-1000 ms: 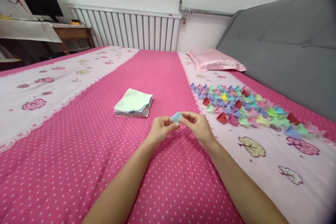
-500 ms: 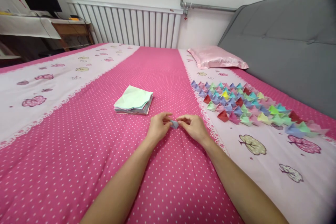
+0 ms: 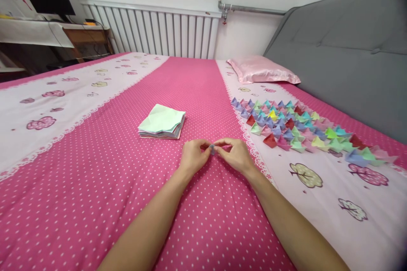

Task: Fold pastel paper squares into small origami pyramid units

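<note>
Low over the dotted pink bedspread (image 3: 95,186), the left hand (image 3: 192,156) and right hand (image 3: 235,155) meet fingertip to fingertip, both pinching a small blue paper fold (image 3: 212,148) between them (only a sliver shows, so its shape is hard to tell). Just beyond the hands lies a squarish stack of thin sheets (image 3: 162,122), pale green on top, its edges slightly fanned. To the right, on the paler printed strip, sit rows of pointed paper pieces (image 3: 295,129) in many colours. A glossy pink pillow (image 3: 262,70) lies near the ribbed white radiator (image 3: 152,31).
</note>
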A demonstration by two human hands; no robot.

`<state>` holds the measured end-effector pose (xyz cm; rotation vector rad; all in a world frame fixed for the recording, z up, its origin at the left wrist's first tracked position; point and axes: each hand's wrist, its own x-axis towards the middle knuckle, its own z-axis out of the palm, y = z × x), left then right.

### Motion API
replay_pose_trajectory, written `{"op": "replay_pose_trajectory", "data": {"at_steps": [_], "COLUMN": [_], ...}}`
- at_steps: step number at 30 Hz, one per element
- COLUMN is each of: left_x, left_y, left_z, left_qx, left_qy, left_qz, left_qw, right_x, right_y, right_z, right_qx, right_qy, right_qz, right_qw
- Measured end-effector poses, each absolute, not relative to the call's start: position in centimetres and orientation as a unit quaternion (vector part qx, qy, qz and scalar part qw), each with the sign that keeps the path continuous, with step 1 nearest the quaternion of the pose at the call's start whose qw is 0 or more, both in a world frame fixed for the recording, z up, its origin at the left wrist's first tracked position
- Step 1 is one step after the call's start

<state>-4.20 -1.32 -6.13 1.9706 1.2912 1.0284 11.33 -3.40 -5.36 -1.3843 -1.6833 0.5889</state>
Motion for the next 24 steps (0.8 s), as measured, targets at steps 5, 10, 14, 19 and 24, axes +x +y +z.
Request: {"op": "replay_pose_trajectory", "data": {"at_steps": [5,10,14,19,24], "left_x": [-4.37,-4.21,-4.09,-3.76,-3.62], "left_y": [-1.5,-1.57,-1.6,-1.74,-1.68], "left_z": [-5.89,-5.74,-5.61,-5.69,-5.9], "left_qx": [0.768,0.768,0.759,0.751,0.747], "left_qy": [0.496,0.498,0.503,0.507,0.514], "left_qz": [0.348,0.342,0.35,0.355,0.359], "left_qw": [0.209,0.214,0.22,0.23,0.222], "right_x": [11.05,11.01,10.89,10.68,10.53], "right_y": [-3.44,-3.38,-3.47,-3.59,-3.68], "right_z": [-5.66,-5.91,-5.85,-5.77,-5.76], "right_qx": [-0.55,-0.55,-0.555,-0.561,-0.568], "right_qy": [-0.677,-0.686,-0.687,-0.69,-0.696], "right_qz": [0.237,0.214,0.207,0.203,0.187], "right_qw": [0.428,0.426,0.421,0.41,0.396]}}
